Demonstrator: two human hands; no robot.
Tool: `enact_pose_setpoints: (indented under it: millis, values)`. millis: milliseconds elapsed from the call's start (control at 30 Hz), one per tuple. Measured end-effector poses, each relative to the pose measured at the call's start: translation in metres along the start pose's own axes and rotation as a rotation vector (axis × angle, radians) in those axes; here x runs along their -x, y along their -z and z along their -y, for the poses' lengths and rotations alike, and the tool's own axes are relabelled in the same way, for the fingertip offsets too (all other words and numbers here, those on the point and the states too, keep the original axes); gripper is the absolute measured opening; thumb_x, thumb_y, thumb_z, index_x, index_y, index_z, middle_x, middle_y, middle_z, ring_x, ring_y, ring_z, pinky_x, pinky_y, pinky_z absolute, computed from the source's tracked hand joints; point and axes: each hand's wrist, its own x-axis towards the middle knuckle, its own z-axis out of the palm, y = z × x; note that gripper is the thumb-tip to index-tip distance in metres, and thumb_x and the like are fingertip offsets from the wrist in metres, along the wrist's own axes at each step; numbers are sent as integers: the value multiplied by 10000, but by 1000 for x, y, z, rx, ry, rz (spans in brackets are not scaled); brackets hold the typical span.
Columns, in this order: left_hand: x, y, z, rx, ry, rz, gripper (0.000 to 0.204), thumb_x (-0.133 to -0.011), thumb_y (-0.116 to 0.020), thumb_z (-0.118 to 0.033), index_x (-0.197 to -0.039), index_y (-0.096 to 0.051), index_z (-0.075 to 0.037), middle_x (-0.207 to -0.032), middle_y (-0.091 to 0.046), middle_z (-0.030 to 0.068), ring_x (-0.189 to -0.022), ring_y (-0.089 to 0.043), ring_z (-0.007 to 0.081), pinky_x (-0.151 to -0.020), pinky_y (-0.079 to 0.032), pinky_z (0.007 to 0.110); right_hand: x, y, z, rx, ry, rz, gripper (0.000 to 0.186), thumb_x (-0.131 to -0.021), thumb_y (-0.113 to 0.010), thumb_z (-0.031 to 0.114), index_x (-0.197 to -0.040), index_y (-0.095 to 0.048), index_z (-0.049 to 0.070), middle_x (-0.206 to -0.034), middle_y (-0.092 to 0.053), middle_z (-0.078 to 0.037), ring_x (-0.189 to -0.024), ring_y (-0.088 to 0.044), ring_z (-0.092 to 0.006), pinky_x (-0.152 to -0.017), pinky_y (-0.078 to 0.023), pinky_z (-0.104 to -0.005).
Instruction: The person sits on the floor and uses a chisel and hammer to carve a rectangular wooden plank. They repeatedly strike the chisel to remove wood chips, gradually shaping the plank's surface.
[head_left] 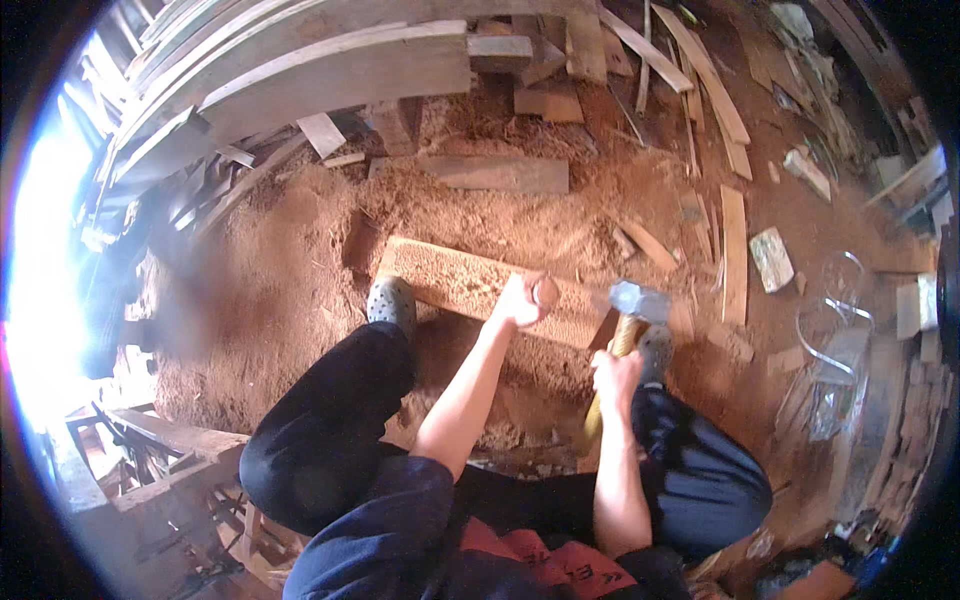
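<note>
A thick wooden block (pixel 455 277) lies on the ground between my feet, its top rough and strewn with chips. My left hand (pixel 518 300) is closed around an upright chisel (pixel 545 292); only the round end of its wooden handle shows, and the blade is hidden. In my right hand (pixel 616 372) is a hammer (pixel 639 301), gripped by its yellow handle. The hammer's grey metal head is raised beside the block's right end, apart from the chisel. My left shoe (pixel 391 303) rests against the block's left end; my right shoe (pixel 655 350) is near its right end.
Sawdust and shavings (pixel 270 270) cover the ground. Long planks (pixel 340 70) are stacked at the far left, and a flat board (pixel 500 173) lies beyond the block. Loose strips (pixel 733 255) and a pale offcut (pixel 771 260) lie to the right. Scrap wood (pixel 170 460) fills the near left.
</note>
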Motion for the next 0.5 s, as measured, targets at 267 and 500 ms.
enact_pose_setpoints:
  millis: [267, 500]
  values:
    - [9, 84, 53, 1435, 67, -718, 140, -481, -435, 38, -586, -467, -50, -526, -450, 32, -466, -439, 177, -459, -349, 273, -15, -4, -72, 619, -81, 63, 264, -693, -546, 141, -837, -607, -71, -868, -618, -300, -884, -603, -426, -770, -479, -467]
    - [-12, 53, 20, 364, -514, -264, 76, -552, -597, -116, -568, -541, -67, -583, -516, 44, -551, -502, 169, -512, -398, 293, -32, -39, -117, 486, -238, 241, 243, -717, -525, 119, -825, -612, -81, -701, -629, -256, -620, -655, -335, -517, -502, -426]
